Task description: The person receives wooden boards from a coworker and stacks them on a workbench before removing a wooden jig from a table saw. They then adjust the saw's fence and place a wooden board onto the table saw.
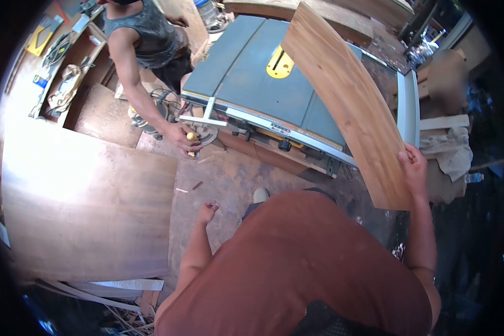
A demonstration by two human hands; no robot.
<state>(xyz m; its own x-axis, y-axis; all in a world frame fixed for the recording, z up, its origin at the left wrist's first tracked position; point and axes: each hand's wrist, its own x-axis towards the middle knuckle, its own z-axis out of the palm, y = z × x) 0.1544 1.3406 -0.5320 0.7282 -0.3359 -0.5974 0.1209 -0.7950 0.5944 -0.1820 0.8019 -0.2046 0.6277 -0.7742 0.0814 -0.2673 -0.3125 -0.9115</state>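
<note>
A long wooden board [355, 115] lies slantwise over the right part of the table saw [246, 67], its near end reaching past the saw's front edge. My right hand [413, 163] grips the board's right edge close to that near end. Low in front of me, apart from the saw, my left hand [208, 211] hangs with its fingers curled in and nothing visible in them. A yellow throat plate [280, 63] is set in the saw top, left of the board. No blade can be made out.
A co-worker [143, 45] stands at the left of the saw, one hand [180, 139] around something yellow. A large plywood sheet [89, 207] lies at the left, with wood strips [117, 294] below it. Tools fill a wooden shelf [75, 84]. The saw's fence [409, 109] is at right.
</note>
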